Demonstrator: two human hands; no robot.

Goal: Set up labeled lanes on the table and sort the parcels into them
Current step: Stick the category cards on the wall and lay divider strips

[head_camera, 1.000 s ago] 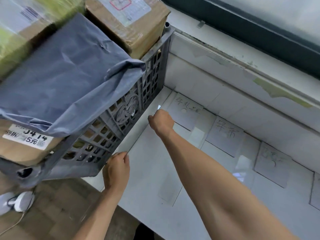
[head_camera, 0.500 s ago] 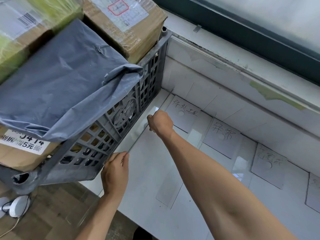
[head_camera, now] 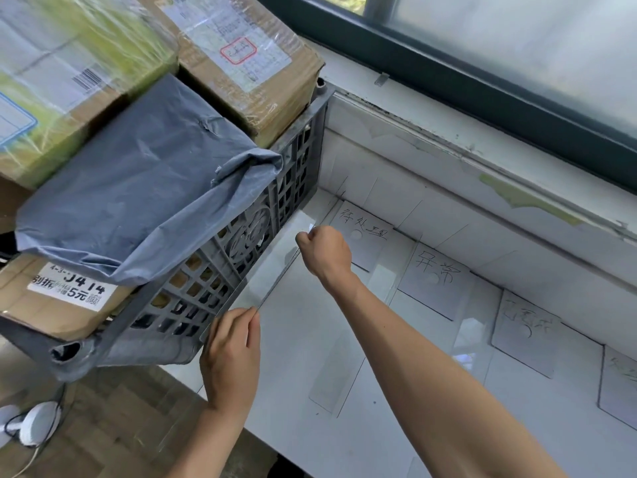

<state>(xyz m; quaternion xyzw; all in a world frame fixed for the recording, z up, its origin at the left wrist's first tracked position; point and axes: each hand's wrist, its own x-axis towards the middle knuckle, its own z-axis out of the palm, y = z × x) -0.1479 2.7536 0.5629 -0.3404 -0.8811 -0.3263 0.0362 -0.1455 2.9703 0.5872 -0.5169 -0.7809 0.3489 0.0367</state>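
Head view. The left hand (head_camera: 231, 357) pinches the near end of a clear tape strip (head_camera: 275, 281) between thumb and fingertips; the right hand (head_camera: 325, 251), curled into a fist, grips the far end. The strip runs taut between the two hands, just above the white table (head_camera: 303, 343), though contact with the surface cannot be judged. Immediately left of both hands stands a grey crate (head_camera: 220, 270) loaded with parcels: a grey poly bag (head_camera: 138, 188) and taped cardboard boxes (head_camera: 241, 60). Beyond and to the right of the right hand, handwritten label cards (head_camera: 436, 274) lie in a row along the table's back edge.
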